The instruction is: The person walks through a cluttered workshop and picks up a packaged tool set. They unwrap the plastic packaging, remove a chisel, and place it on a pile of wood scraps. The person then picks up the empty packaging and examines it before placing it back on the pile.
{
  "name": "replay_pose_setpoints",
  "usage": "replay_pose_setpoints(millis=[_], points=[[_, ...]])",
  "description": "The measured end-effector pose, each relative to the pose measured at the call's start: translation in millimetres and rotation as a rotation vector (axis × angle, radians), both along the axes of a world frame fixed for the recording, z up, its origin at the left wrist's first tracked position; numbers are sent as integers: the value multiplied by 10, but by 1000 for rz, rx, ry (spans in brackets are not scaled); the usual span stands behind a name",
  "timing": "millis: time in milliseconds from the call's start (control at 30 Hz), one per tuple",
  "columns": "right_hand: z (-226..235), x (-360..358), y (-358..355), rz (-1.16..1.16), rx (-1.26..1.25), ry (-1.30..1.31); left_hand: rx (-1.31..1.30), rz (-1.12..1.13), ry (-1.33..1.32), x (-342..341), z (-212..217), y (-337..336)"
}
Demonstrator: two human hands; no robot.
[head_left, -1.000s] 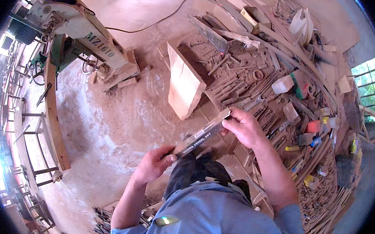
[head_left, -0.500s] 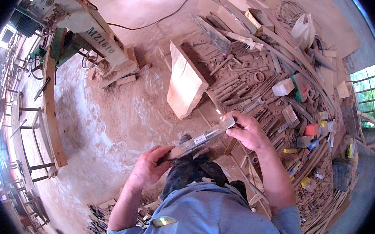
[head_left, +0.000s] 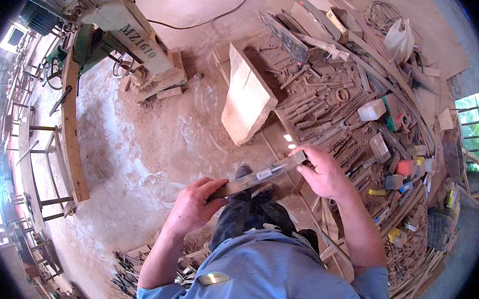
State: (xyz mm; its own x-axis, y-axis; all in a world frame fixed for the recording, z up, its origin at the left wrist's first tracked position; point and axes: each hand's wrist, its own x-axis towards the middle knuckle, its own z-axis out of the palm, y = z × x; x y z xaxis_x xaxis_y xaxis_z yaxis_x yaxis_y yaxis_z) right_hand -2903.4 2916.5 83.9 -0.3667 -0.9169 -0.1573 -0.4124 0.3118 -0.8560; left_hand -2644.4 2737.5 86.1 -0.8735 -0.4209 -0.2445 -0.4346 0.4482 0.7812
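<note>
The left hand (head_left: 193, 205) and right hand (head_left: 322, 173) are each pinching closed on an end of the narrow wooden strip (head_left: 260, 175); holding it level, gripping evenly, is probably steadying it best.

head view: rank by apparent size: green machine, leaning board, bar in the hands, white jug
1. green machine
2. leaning board
3. bar, held at its ends by left hand and right hand
4. white jug
Bar sits nearest the camera, so only apparent.

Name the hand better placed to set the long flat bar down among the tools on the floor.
Right. The right hand already holds the flat bar's far end beside the dusty tool pile; the left hand grips the near end, over bare floor.
</note>
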Motion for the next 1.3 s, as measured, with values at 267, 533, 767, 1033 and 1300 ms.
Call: replay_pose_setpoints(millis=[267,533,767,1033,1300], points=[[-180,55,27,-43,36,-66,63,44,-9,84,-77,11],[-216,69,6,-38,185,-426,345,119,-52,219,-247,-14],[-116,105,-32,64,248,-186,451,136,0,318,-431,1],[-314,227,-39,-1,207,83,167,89,-37,294,-304,74],[-542,242,-127,-184,223,25,5,106,-40,206,-285,257]])
